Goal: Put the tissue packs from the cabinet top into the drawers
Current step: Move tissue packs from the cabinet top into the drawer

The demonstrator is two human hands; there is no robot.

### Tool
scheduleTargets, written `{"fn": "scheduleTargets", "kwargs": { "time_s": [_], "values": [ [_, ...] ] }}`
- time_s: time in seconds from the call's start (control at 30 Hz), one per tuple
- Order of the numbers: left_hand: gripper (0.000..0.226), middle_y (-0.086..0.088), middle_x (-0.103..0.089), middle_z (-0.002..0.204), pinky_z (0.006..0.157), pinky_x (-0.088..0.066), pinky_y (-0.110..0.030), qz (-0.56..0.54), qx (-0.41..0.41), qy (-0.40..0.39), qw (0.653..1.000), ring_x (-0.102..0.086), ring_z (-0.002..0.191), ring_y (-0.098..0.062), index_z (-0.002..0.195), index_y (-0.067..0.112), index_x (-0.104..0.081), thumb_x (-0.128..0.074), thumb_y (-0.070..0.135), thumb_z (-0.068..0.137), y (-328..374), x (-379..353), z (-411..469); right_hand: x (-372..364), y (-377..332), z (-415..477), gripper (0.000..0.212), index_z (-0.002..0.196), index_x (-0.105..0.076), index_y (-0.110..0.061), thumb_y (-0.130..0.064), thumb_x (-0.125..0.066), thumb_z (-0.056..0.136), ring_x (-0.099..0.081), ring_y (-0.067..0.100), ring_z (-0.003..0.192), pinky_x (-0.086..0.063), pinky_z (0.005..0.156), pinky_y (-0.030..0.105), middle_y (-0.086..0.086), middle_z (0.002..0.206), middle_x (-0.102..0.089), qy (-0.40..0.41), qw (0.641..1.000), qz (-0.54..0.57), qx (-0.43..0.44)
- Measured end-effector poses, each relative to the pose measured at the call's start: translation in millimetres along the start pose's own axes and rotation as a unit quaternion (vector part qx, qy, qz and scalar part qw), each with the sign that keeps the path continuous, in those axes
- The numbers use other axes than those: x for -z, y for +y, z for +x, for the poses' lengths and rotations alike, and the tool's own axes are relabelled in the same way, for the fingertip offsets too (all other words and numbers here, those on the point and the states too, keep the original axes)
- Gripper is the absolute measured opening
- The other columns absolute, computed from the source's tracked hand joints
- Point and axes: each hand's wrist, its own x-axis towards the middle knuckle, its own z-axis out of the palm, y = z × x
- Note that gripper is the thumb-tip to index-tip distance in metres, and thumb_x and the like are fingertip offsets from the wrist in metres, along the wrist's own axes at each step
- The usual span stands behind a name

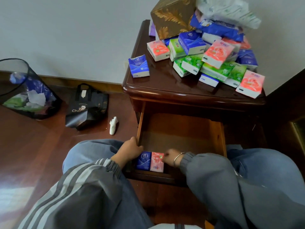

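Mesh wastebasket [24, 90] at 9 o'clock of the view, tilted, w/ wrappers & scraps inside. At its 3 o'clock on the wood floor sits a slumped black tote bag [87, 106]. A small white object [113, 123] lies at the bag's 4 o'clock; can't tell what it is.

L hand [130, 150] comes in from 7 o'clock, striped grey sleeve bunched at the wrist, back of hand up. Its fingers curl over the left wall of the open drawer [181, 133] near the front corner, clamped on that wall. Can't tell if the fingertips touch the pack beside them.

Front-left of the drawer: blue tissue pack [143, 161] lying flat, w/ pink tissue pack [156, 162] touching it at its 3 o'clock, also flat.

R hand [170, 157] reaches in from 4 o'clock, metal bangle [179, 158] on the wrist. Fingers bent, tips pinched together on the pink tissue pack's top-right corner.

Cabinet top [165, 83] is at the drawer's 12 o'clock. A lone blue pack [138, 66] stands near its left edge. At that pack's 3 o'clock is a pile of tissue packs [214, 63], pink, green & blue. A brown-gold tissue box [173, 17] tilts at the pile's 11 o'clock, w/ larger soft packs [227, 12] at its 1 o'clock.
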Motion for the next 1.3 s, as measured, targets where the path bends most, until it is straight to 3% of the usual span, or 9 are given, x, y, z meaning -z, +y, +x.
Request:
{"fn": "scheduleTargets", "kwargs": {
  "time_s": [0.13,0.23,0.3,0.43,0.53,0.67,0.87,1.07,1.3],
  "values": [
    [0.034,-0.007,-0.062,0.111,0.079,-0.046,-0.031,0.002,-0.046,0.093,0.995,-0.060,0.096,-0.023,0.118,0.012,-0.052,-0.056,0.028,0.088,12,13,-11,49,0,-44,0.036,0.121,-0.060,-0.014,-0.031,-0.055,0.090,-0.059,0.021,0.112,-0.045,0.093,0.027,0.006,0.123,-0.063,0.092,0.992,-0.008,0.081],
    [0.034,-0.006,-0.065,0.115,0.085,-0.048,-0.029,-0.019,-0.116,0.137,0.984,-0.062,0.100,-0.019,0.122,0.012,-0.056,-0.057,0.025,0.090,32,26,-28,89,9,-89,0.029,0.116,-0.063,-0.020,-0.027,-0.057,0.089,-0.062,0.010,0.101,-0.042,0.078,0.009,-0.001,0.113,-0.068,0.192,0.965,0.054,0.168],
    [0.035,0.000,-0.066,0.110,0.081,-0.043,-0.019,-0.027,-0.185,0.152,0.971,-0.061,0.092,-0.010,0.124,0.015,-0.057,-0.059,0.023,0.090,51,36,-42,113,19,-121,0.025,0.111,-0.065,-0.018,-0.019,-0.060,0.087,-0.063,0.006,0.094,-0.038,0.074,0.001,-0.003,0.106,-0.069,0.296,0.923,0.088,0.231],
    [0.032,0.009,-0.063,0.104,0.072,-0.037,-0.003,-0.023,-0.310,0.206,0.928,-0.057,0.087,-0.001,0.122,0.020,-0.059,-0.059,0.022,0.090,105,63,-69,161,56,-163,0.023,0.105,-0.067,-0.010,-0.006,-0.064,0.082,-0.064,0.018,0.094,-0.045,0.086,0.023,0.004,0.102,-0.070,0.517,0.814,0.070,0.254],
    [0.034,0.004,-0.062,0.111,0.086,-0.042,-0.015,-0.012,-0.363,0.255,0.896,-0.058,0.099,-0.007,0.124,0.017,-0.056,-0.057,0.023,0.091,145,81,-79,192,92,-166,0.026,0.106,-0.065,-0.007,-0.008,-0.064,0.081,-0.060,0.033,0.101,-0.045,0.088,0.036,0.013,0.108,-0.067,0.613,0.768,0.062,0.177],
    [0.040,-0.006,-0.055,0.121,0.095,-0.040,-0.024,-0.006,-0.378,0.317,0.870,-0.054,0.112,-0.017,0.129,0.010,-0.052,-0.058,0.021,0.091,185,89,-74,213,117,-143,0.043,0.121,-0.055,-0.008,-0.024,-0.066,0.082,-0.052,0.032,0.114,-0.043,0.097,0.040,0.013,0.123,-0.057,0.592,0.793,0.077,0.118],
    [0.054,-0.010,-0.045,0.134,0.102,-0.043,-0.041,-0.057,-0.312,0.350,0.881,-0.048,0.121,-0.024,0.137,0.010,-0.041,-0.060,0.030,0.091,204,84,-53,208,110,-99,0.069,0.142,-0.033,-0.019,-0.048,-0.058,0.085,-0.032,0.027,0.137,-0.037,0.104,0.045,0.008,0.151,-0.028,0.544,0.835,0.030,0.082],
    [0.065,-0.006,-0.046,0.132,0.100,-0.043,-0.045,-0.062,-0.305,0.363,0.878,-0.046,0.123,-0.022,0.137,0.013,-0.040,-0.063,0.047,0.086,211,79,-41,201,115,-84,0.069,0.143,-0.032,-0.019,-0.048,-0.057,0.086,-0.031,0.027,0.138,-0.032,0.106,0.048,0.011,0.153,-0.026,0.571,0.816,0.008,0.085],
    [0.065,-0.002,-0.051,0.131,0.097,-0.033,-0.044,0.005,-0.359,0.447,0.819,-0.045,0.124,-0.022,0.132,0.019,-0.047,-0.055,0.061,0.083,261,63,-47,199,116,-83,0.065,0.144,-0.031,-0.021,-0.047,-0.053,0.089,-0.028,0.022,0.140,-0.030,0.111,0.045,0.006,0.154,-0.025,0.570,0.816,0.016,0.095]
  ]
}}
